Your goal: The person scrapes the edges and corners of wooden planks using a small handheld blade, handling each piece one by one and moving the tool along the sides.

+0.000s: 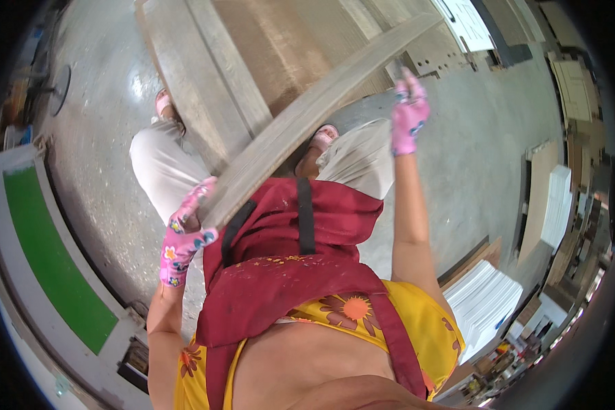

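A long grey-brown wooden board slants across in front of me, from my lap up to the far right. My left hand, in a pink flowered glove, grips its near end, with the thumb on one side and the fingers on the other. My right hand, in a matching glove, is raised to the right of the board's far part. Its fingers are bent together and slightly blurred. Something small and greyish shows at their tips, too unclear to name. Below the board lie wider wooden panels.
A pale machine or bench with a green strip stands at the left. Stacked white sheets lie at the lower right, with more panels along the right side. At the upper left is a round dark stand. The floor is grey concrete.
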Demonstrator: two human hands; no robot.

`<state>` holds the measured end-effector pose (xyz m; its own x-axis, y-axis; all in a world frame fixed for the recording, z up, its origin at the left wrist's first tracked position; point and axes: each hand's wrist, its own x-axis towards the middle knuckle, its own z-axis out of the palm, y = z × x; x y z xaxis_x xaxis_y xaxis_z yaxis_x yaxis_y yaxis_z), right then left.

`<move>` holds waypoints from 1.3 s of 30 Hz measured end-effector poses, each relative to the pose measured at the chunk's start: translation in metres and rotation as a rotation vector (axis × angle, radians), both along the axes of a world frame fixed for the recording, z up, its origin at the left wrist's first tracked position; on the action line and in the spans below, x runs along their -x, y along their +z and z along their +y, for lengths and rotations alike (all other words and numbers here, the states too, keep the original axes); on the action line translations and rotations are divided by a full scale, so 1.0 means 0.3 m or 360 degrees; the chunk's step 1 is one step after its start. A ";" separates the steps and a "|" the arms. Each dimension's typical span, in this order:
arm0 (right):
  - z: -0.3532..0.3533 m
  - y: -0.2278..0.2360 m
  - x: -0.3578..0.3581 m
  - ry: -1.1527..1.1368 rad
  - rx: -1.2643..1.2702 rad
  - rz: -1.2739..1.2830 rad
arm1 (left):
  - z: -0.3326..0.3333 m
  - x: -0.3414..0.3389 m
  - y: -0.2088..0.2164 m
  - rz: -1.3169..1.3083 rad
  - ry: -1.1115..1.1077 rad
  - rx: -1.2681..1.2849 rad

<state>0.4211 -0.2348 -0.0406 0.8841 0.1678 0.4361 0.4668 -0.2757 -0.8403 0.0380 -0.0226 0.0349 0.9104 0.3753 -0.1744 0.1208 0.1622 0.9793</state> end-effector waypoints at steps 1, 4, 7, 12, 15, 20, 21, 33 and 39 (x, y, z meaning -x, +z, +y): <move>0.040 0.049 0.125 0.0147 -0.0040 0.0318 | -0.001 -0.014 0.016 0.0120 0.0132 0.0037; 0.186 0.179 0.407 0.0873 0.0829 -0.0759 | -0.025 -0.027 0.045 0.0402 0.0365 0.0226; 0.264 0.161 0.622 0.1111 0.0586 -0.0812 | -0.025 0.012 0.007 0.0517 0.0416 0.0472; 0.248 0.101 0.464 0.1242 0.0702 -0.0802 | 0.018 0.082 -0.018 0.0764 0.0559 0.0423; 0.235 0.041 0.101 0.0781 0.1091 -0.0624 | 0.017 0.089 -0.023 0.0812 0.0716 0.0475; 0.024 -0.111 -0.708 -0.0246 0.1306 -0.0422 | -0.010 0.006 -0.021 0.0534 0.1055 0.0742; -0.036 -0.158 -0.860 -0.0328 0.1277 -0.0335 | 0.035 0.079 -0.092 0.0371 0.0942 0.0831; -0.022 -0.186 -0.891 -0.0410 0.1265 -0.0301 | 0.089 0.150 -0.159 0.0591 0.1549 0.1103; 0.136 -0.181 -0.363 0.0715 0.1326 -0.0358 | 0.079 0.091 -0.124 0.0689 0.1611 0.1015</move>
